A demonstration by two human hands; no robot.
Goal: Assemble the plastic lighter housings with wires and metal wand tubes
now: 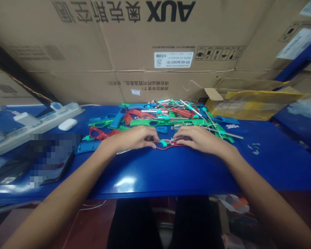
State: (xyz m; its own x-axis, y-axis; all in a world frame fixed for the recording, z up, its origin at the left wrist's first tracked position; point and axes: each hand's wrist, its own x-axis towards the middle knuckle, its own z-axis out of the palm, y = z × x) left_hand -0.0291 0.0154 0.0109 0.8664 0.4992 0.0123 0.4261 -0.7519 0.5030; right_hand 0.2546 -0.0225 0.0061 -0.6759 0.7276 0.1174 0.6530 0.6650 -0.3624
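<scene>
A red plastic toy gun shell (168,146) lies near the middle of the blue table, with a teal piece (162,143) and thin wires inside it. At its left end, my left hand (138,137) is closed, thumb and fingers gripping the shell. A thin metal rod (124,151) sticks out beneath that hand. My right hand (197,139) is closed over the shell's right end, fingers bent around a dark part there. Directly behind both hands spreads a pile of green, blue and red shells (168,116), mixed with metal rods, teal pieces and wires.
A large cardboard box (134,58) stands along the back of the blue table (155,176). On the left are a white power strip (38,126), an earphone case (67,124) and a phone (11,167). An open, yellow-taped carton (246,103) sits at the back right, near small scraps (254,148).
</scene>
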